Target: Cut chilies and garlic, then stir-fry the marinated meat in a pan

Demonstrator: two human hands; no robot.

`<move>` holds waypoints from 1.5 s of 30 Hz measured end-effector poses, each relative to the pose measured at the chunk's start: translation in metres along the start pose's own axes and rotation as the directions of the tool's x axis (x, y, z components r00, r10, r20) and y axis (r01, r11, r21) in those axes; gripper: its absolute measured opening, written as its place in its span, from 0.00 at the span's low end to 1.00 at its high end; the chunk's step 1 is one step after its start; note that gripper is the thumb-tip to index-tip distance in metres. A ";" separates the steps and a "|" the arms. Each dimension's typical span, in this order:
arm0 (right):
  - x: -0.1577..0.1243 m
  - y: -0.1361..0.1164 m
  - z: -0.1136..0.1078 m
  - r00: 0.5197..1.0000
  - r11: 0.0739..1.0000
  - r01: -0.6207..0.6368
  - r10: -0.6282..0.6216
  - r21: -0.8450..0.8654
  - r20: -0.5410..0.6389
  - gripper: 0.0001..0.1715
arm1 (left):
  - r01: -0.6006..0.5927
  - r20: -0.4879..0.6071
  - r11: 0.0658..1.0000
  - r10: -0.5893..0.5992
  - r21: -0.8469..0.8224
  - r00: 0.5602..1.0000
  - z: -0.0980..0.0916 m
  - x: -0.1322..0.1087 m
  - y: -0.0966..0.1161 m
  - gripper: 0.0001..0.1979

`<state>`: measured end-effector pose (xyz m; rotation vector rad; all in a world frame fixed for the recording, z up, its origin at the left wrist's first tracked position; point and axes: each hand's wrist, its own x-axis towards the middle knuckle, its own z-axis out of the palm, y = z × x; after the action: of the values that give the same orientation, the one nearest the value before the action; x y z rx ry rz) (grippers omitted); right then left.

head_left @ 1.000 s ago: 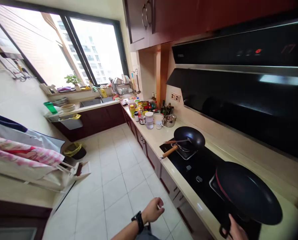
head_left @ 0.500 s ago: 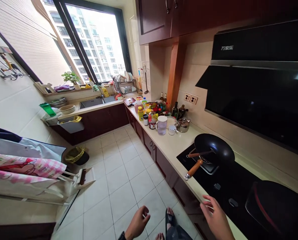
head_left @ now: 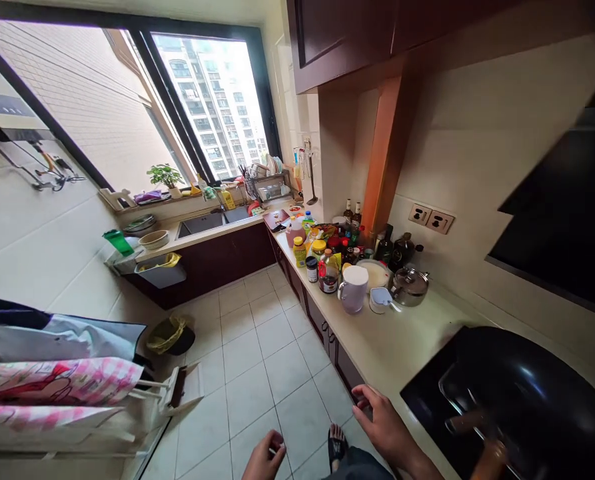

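Observation:
My left hand (head_left: 264,457) hangs low over the floor tiles, its fingers loosely curled with a gap to the thumb and nothing seen in it. My right hand (head_left: 377,419) hovers by the counter's front edge, fingers bent and apart, holding nothing. To its right, a black wok (head_left: 532,380) with a wooden handle (head_left: 490,460) stands on the black cooktop (head_left: 430,393). Ahead of that hand on the counter are a clear plastic pitcher (head_left: 353,290), a small white container (head_left: 378,301) and a lidded steel pot (head_left: 410,287).
Several bottles and jars (head_left: 330,270) crowd the counter farther back. A sink (head_left: 202,223) lies under the window. On the left are a trash bin (head_left: 180,337), a white rack (head_left: 184,390) and hanging aprons (head_left: 62,383). Tiled floor (head_left: 252,367) runs between.
The view has moved forward along the counter, so the pitcher, bottles and wok appear nearer. My right hand now shows farther left in view. Both hands remain without anything in them.

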<state>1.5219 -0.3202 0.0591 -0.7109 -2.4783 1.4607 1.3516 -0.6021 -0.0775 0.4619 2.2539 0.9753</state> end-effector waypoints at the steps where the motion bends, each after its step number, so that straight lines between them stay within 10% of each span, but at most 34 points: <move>1: 0.016 -0.005 -0.004 1.000 1.000 0.003 -0.003 0.001 0.011 0.15 | -0.011 -0.007 1.000 0.011 -0.014 1.000 -0.008 0.013 0.011 0.27; 16: 0.156 -0.027 -0.030 0.923 0.978 -0.205 0.203 0.028 -0.326 0.18 | -0.216 0.232 0.966 0.245 -0.142 0.941 -0.056 0.261 0.134 0.26; 21: 0.296 -0.092 -0.083 0.811 0.885 -0.253 -0.026 -0.390 -0.585 0.28 | -0.337 0.436 0.916 0.401 -0.218 0.806 -0.067 0.335 0.212 0.21; 24: 0.395 -0.105 -0.107 0.879 0.679 -0.458 0.247 -0.574 -0.409 0.40 | -0.413 0.558 0.880 0.469 -0.233 0.685 -0.068 0.349 0.246 0.16; 28: 0.468 -0.094 -0.111 0.757 0.440 -0.573 0.608 -0.691 -0.240 0.41 | -0.456 0.669 0.859 0.482 -0.233 0.566 -0.072 0.347 0.260 0.12; 38: 0.465 -0.091 -0.109 0.778 0.446 -0.574 0.558 -0.687 -0.288 0.31 | -0.459 0.789 0.870 0.405 -0.178 0.463 -0.088 0.356 0.262 0.09; 45: 0.424 -0.165 -0.167 0.814 0.520 -0.579 0.336 -0.628 -0.473 0.24 | -0.526 0.737 0.789 0.554 -0.317 0.387 -0.114 0.346 0.314 0.08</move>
<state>1.1656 -0.0516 0.2483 -1.7170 -2.6913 0.2162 1.0407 -0.2682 0.0747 1.3965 1.2133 0.8253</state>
